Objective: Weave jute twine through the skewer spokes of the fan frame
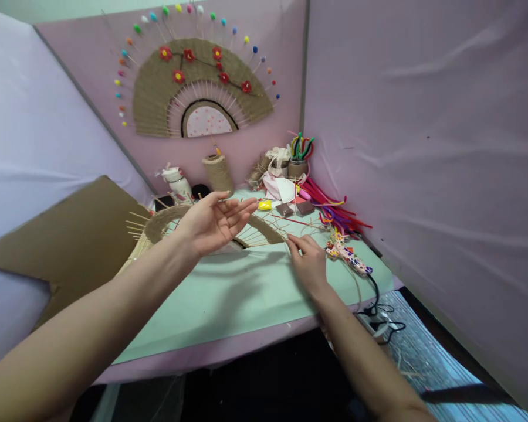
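Note:
A half-made fan (167, 223) of thin wooden sticks wound with jute twine lies on the pale green table (229, 299). My left hand (215, 221) hovers over it, palm up, fingers spread and slightly curled, holding nothing I can make out. My right hand (307, 258) rests on the table at the fan's right end, fingers pinched together on the twine or a stick tip there. A thin strand of twine seems to run between the two hands.
A finished jute fan (198, 88) with red flowers hangs on the pink back wall. A twine spool (217, 173), glue bottle (176, 183), pipe cleaners (334, 211) and a patterned glue gun (347, 255) with cable sit at the back and right. Brown cardboard (70, 240) leans at left.

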A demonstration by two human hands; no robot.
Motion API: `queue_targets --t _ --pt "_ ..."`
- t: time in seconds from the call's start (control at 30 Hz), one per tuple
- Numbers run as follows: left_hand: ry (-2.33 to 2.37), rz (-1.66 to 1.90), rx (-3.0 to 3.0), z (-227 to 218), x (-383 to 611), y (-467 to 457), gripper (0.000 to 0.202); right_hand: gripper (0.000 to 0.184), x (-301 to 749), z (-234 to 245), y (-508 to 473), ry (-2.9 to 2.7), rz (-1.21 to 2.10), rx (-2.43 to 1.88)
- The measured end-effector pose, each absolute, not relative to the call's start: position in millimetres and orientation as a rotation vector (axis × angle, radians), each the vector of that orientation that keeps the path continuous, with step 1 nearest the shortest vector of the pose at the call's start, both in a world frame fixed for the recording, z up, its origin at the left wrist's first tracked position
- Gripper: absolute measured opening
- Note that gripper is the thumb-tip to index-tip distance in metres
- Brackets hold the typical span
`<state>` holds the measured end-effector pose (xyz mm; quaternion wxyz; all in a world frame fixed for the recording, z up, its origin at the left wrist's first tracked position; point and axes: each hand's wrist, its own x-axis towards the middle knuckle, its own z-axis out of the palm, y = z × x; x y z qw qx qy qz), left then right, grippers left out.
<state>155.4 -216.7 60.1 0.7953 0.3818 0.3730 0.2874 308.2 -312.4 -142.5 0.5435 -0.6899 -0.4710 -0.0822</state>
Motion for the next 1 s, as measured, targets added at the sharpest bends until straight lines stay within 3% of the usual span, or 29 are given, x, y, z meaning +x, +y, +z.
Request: queue_targets --t 0.23,0.43,0.57,0.73,0.83,1.0 --pt "0.791 0.58 0.858 46.6 184.3 -195.5 0.025 0.02 310.1 -140.6 -302.8 -1.384 -0.216 -2.014" --pt "0.863 0.381 1.2 42.8 185.8 -180.1 0.052 0.021 314.9 -143.1 -302.4 -1.398 -0.152 -2.114" --pt "0.964 0.097 1.987 62.1 165.7 -180.1 0.069 0.023 314.8 -143.9 -302.0 -1.45 -0.064 -2.206" --pt "0.721 0.699 3.232 77.1 151.4 -182.5 0.047 0.027 314.3 -144.6 -300.9 -1.486 -0.028 -2.221" --pt "0.525 0.449 3.507 66.3 162.1 -168.3 0.058 0.026 314.4 -145.0 -300.6 -1.479 -0.022 -2.214" --pt "0.838 -0.056 3.451 52.8 186.0 -128.4 0.059 0.027 315.6 -145.3 -298.5 -1.456 -0.007 -2.219"
